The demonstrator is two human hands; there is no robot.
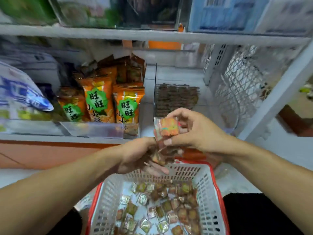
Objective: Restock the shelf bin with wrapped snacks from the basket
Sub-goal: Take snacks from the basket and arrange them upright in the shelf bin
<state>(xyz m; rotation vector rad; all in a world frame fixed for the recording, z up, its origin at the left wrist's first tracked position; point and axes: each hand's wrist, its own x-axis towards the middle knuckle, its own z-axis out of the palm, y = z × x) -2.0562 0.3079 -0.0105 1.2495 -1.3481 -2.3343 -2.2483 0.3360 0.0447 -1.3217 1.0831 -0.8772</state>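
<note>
Orange snack bags [126, 106] with green badge reading 旺旺 stand at grey shelf [50, 137] front edge. Right hand [191, 131] pinches clear-wrapped orange square snacks [169, 128] before clear shelf bin [176, 99]. Left hand [144, 156] clutches brown wrapped snacks [159, 158] above white slatted red-rimmed basket [208, 200].

White metal shelving [152, 35] holds orange snack packs [128, 102] above a pale floor [237, 182].

wrapped snacks [169, 128] in hands, more littering white basket [205, 197]
</note>
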